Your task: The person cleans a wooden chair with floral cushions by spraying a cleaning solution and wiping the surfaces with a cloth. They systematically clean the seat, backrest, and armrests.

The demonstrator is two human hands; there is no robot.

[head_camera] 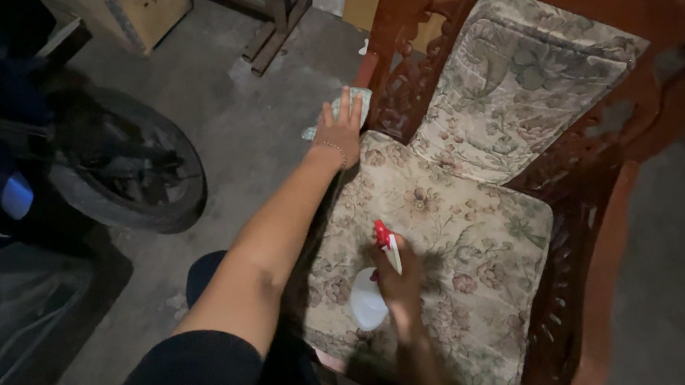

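Head view: the left hand (338,132) presses a pale cloth (343,108) flat-fingered against the carved chair arm (392,60), far left; the right hand (401,281), fingers apparently wrapped round a spray bottle (371,295), hovers over the floral seat cushion (455,257), which stray spray could soak.

A bare grey concrete floor (263,132) is spreading dimly lit under everything. A carved reddish-brown wooden armchair (603,248) with floral beige cushions (472,259) is standing on it. To the left, a black motorcycle tyre (131,164) is resting on the floor, and a brown cardboard box (145,2) is sitting near dark wooden posts (274,4) behind.
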